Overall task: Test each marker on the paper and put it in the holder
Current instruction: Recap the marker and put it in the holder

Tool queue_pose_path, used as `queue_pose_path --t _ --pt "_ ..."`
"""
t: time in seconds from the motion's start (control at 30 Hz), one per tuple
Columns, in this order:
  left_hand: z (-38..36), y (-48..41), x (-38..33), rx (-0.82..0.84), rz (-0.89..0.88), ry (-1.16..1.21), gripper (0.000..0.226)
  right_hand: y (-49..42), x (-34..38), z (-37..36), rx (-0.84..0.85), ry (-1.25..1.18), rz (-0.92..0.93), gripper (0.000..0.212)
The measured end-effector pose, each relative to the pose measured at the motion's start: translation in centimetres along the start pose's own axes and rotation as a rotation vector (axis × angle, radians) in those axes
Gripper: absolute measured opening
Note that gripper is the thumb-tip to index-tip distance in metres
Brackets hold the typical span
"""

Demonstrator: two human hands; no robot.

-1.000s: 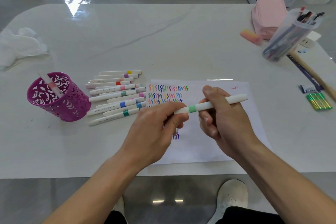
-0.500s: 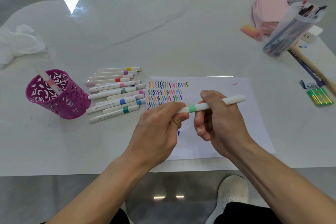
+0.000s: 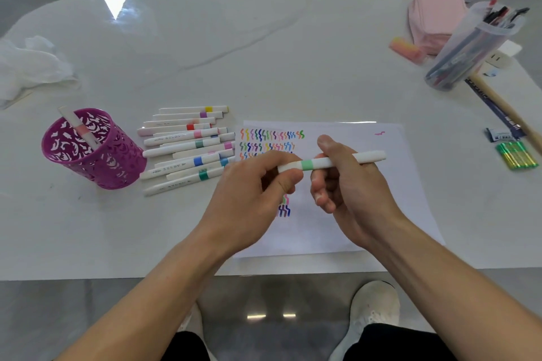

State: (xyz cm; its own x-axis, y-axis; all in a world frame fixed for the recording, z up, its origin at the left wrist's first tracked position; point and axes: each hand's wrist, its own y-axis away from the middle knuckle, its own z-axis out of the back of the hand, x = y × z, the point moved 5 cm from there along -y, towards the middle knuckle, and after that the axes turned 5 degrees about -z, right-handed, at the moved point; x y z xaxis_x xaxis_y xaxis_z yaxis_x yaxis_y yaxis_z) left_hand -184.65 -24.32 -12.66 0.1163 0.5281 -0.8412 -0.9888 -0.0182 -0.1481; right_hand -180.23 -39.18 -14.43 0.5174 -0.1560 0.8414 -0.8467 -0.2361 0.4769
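A: Any change over the last second?
B: Barely. The green-banded marker (image 3: 307, 165) is still level over the paper (image 3: 337, 231), near the table's (image 3: 264, 67) front edge. Right hand (image 3: 352, 190) is curled round the barrel and left hand (image 3: 249, 193) pinches its left end. No gap has opened, so uncapping looks barely started.
A: Holder?
B: Purple holder (image 3: 96, 161) is toward the left edge with one marker (image 3: 79, 129) in it. Loose markers (image 3: 187, 149) lie between it and the paper.
A: Blind spots?
B: The marker's left tip is buried in the left fingers, so I can't tell the cap state. Some scribbles are under the hands.
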Motion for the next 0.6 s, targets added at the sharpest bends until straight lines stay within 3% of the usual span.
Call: queue_pose_path --t 0.3,0.5,0.6 --pt "3.1 0.3 2.2 -0.157 0.191 0.484 0.010 -0.8 -0.8 -0.2 0.012 -0.145 -0.112 0.025" --pt "5.9 1.7 3.3 -0.313 0.203 0.647 0.016 -0.4 -0.8 -2.7 0.053 0.391 0.199 0.024" --pt "7.9 2.8 3.0 -0.422 0.125 0.561 0.017 -0.1 -1.2 -3.8 0.041 0.615 0.314 0.011"
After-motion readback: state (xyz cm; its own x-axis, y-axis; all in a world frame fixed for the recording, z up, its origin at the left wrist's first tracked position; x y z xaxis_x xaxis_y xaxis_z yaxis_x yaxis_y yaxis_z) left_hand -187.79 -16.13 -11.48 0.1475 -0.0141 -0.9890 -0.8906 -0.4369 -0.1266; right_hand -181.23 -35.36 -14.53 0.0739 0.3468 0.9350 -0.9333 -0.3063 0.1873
